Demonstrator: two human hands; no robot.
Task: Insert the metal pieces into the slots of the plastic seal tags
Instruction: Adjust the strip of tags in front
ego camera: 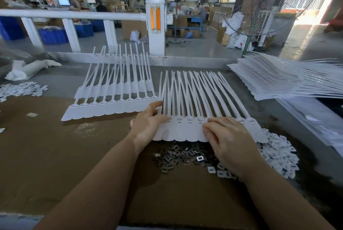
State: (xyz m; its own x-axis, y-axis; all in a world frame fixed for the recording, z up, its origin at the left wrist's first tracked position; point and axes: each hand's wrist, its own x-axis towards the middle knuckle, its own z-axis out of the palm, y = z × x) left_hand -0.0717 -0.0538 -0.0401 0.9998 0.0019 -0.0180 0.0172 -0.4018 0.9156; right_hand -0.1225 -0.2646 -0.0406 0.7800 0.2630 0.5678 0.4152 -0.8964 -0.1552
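Bare forearms and hands, no sleeves visible.

Big pedestal fan (263,5) on the right behind the bench, white railing (72,15) across the back. Blue crates (53,35) sit on the floor beyond it
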